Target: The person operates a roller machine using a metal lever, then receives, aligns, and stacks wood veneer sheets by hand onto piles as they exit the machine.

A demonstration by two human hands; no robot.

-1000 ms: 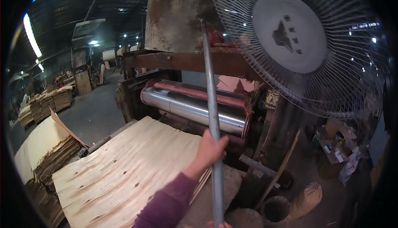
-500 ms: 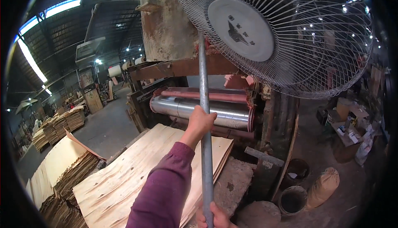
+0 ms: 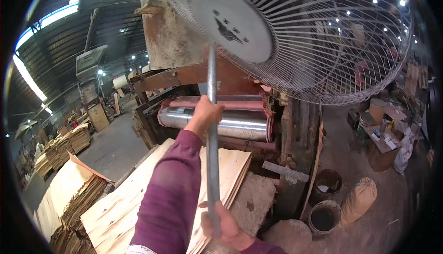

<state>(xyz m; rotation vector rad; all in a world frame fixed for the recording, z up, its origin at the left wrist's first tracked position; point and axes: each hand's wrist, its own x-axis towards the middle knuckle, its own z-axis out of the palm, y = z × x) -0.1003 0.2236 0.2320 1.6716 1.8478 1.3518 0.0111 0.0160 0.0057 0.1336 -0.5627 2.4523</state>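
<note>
A long grey metal pole [image 3: 212,154] runs upright in front of me, reaching up to a large fan [image 3: 233,25] with a wire cage and a round grey centre plate. My left hand [image 3: 206,113] is wrapped round the pole at mid-height, in front of a machine with shiny metal rollers [image 3: 244,128]. Lower down, my right hand [image 3: 227,225] grips the pole close to its bottom end. Behind my left arm lies a stack of pale wood veneer sheets [image 3: 226,171]. The fan's cage covers the upper right of the view.
Another veneer stack [image 3: 76,180] stands at the left, with more piles [image 3: 64,143] beyond it. On the right floor are two dark buckets [image 3: 324,217] and a full tan sack [image 3: 360,201]. A cluttered box [image 3: 383,150] stands farther right. A rough concrete block [image 3: 251,203] sits beside the machine.
The pole and fan have shifted left in view, both hands with them. My right hand has come up further into view, showing the pole's lower end. The surroundings have shifted slightly left.
</note>
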